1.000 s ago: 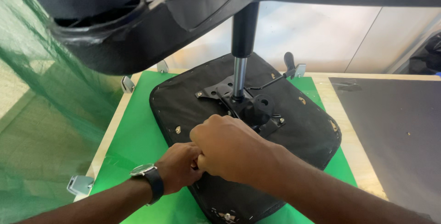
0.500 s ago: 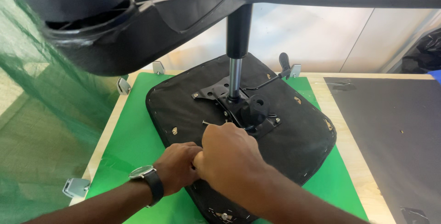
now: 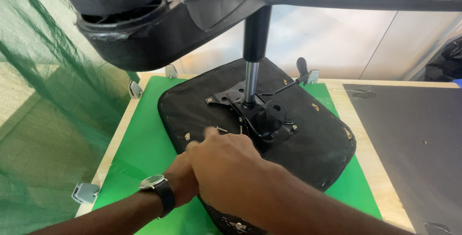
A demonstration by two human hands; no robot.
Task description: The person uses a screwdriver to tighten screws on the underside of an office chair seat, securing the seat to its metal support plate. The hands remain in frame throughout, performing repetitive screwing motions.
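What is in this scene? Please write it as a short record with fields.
Work surface: green mat on a wooden table
Main thing: black chair seat, upside down on the mat
On the seat: black metal plate with a shiny column standing upright
Above: black chair base, close to the camera
Lever: thin rod with black knob
Left hand: at the seat's near edge, mostly hidden, watch on the wrist
Right hand: on the seat, over the left hand
Left side: green net
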